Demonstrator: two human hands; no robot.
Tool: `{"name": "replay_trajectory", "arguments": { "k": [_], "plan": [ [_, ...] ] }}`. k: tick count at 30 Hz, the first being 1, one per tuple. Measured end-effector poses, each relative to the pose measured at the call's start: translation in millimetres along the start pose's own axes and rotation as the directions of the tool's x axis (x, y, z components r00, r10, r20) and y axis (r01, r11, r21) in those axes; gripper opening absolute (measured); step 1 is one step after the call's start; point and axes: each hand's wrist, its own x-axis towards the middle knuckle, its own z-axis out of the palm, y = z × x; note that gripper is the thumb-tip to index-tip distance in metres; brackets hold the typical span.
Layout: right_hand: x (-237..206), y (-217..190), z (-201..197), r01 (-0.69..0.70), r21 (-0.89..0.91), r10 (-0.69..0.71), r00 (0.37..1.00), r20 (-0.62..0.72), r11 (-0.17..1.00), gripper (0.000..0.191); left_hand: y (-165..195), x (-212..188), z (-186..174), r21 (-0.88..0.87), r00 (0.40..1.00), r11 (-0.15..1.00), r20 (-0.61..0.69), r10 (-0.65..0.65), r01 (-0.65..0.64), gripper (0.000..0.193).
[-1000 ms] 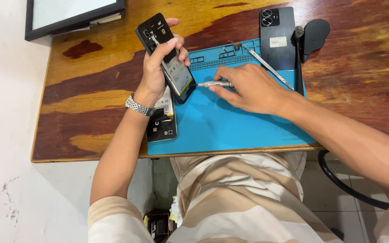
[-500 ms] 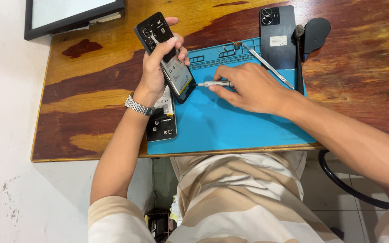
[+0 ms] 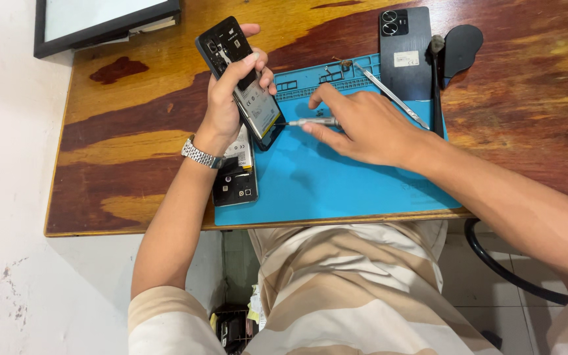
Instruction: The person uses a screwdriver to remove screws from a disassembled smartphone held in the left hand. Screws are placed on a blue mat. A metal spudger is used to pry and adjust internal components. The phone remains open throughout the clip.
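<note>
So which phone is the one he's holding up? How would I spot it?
Find the blue mat on the wooden table. Above its left edge, the left hand lifts an opened phone, its back off and insides showing. The other phones lie flat; the black one top right keeps its cover.

Both forearms are bare, with short sleeves in cream and tan stripes. Well back from the fingers [image 3: 256,63] of the left hand [image 3: 228,98], a silver metal-link wristwatch [image 3: 202,155] circles the wrist. The right hand [image 3: 363,125] wears nothing.
</note>
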Motion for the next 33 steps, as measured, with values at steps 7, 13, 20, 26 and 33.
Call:
{"name": "replay_trajectory", "arguments": {
  "k": [7, 13, 20, 26, 33],
  "plan": [
    [1, 6, -1, 0.105, -0.034, -0.107, 0.992, -0.066, 0.994, 0.03, -1, 1, -2, -0.002, 1.0, 1.0, 0.004, 0.001, -0.001, 0.054],
    [3, 2, -3, 0.084, -0.076, -0.09, 0.992, -0.084, 0.994, 0.027, -2, 1, -3, -0.006, 1.0, 1.0, -0.001, 0.004, -0.004, 0.053],
    [1, -3, -8, 0.023, -0.079, -0.019, 0.998, 0.058, 0.997, 0.03, -2, 3, -3, 0.02, 1.0, 1.0, 0.003, 0.004, -0.004, 0.053],
    [0, -4, -9, 0.002, -0.239, 0.032, 0.99, 0.137, 0.971, 0.038, -3, 1, -4, 0.018, 1.0, 1.0, 0.01, 0.003, -0.003, 0.053],
    [-1, 9, -16, -0.073, -0.306, 0.108, 0.989, 0.1, 0.949, 0.039, -3, 2, -4, 0.02, 1.0, 1.0, 0.024, 0.01, -0.011, 0.053]
  ]
}}
